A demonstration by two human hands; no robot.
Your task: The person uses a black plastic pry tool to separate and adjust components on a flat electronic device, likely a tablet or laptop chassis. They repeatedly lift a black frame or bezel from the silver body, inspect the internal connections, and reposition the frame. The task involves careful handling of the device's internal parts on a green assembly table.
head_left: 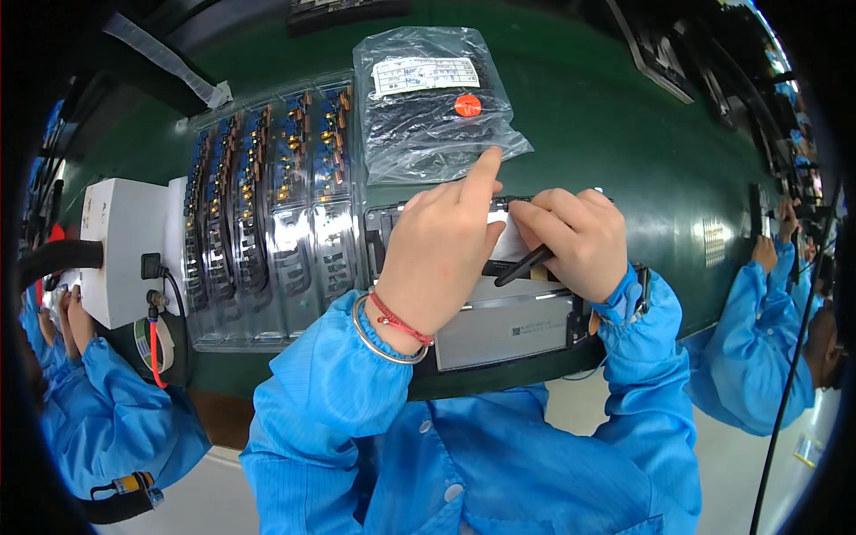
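An opened flat device point(383, 211) with a silver battery pack point(499, 332) along its near side lies on the bench in front of me. My left hand point(446, 254) rests over its upper left part, index finger stretched toward the lower edge of a clear plastic bag point(428, 116). The other left fingers are mostly hidden. Over the device's upper right, my right hand point(575, 241) has its thumb and index finger pinched near the far edge. A black stick-like tool point(523, 266) is tucked in that hand, its flat end pointing left; whether the fingertips pinch a small part cannot be seen.
Left of the device, a clear plastic tray point(343, 259) holds several rows of dark flex parts. Beyond it stands a white box point(125, 250) with cables. Dark equipment point(660, 53) lies at the far right of the green bench point(588, 107). Co-workers in blue sit at both sides.
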